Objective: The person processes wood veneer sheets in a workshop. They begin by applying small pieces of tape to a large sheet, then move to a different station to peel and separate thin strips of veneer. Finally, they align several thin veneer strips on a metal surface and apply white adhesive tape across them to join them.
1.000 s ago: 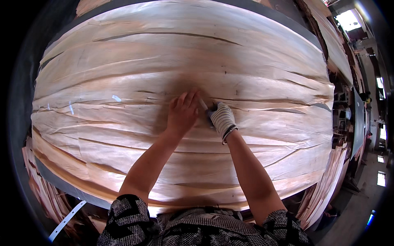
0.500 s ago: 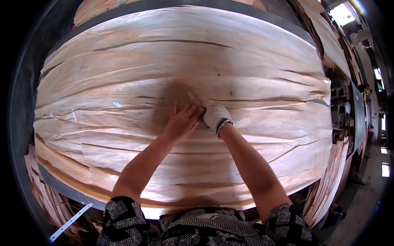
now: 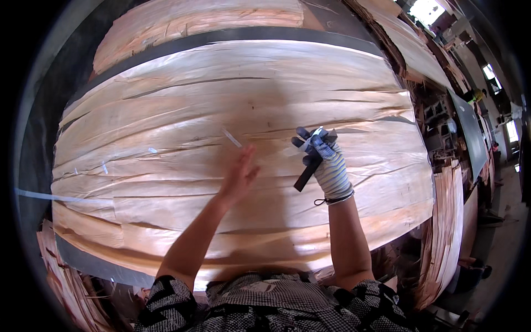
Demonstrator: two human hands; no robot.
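Observation:
A large wavy sheet of pale wood veneer (image 3: 166, 110) with lengthwise splits lies before me. My left hand (image 3: 239, 172), bare and slightly blurred, is open over its middle, fingertips close to a short whitish tape strip (image 3: 232, 138) on the veneer. My right hand (image 3: 331, 169), to the right, wears a striped glove with dark blue-grey fingers and is raised palm up. Its fingers close round a dark bar-shaped tool (image 3: 307, 176), whose exact kind I cannot make out. A piece of whitish tape (image 3: 310, 139) lies across the gloved fingers.
More small tape pieces (image 3: 153, 150) dot the veneer's left part. A long pale strip (image 3: 61, 196) crosses the left edge. Stacked veneer (image 3: 199, 25) lies beyond the dark board edge (image 3: 221, 37); further veneer piles (image 3: 442, 232) stand right and lower left (image 3: 58, 265).
My right hand has moved right, away from the left hand, and turned palm up with the tool. A long pale strip now shows across the left edge. The view has shifted.

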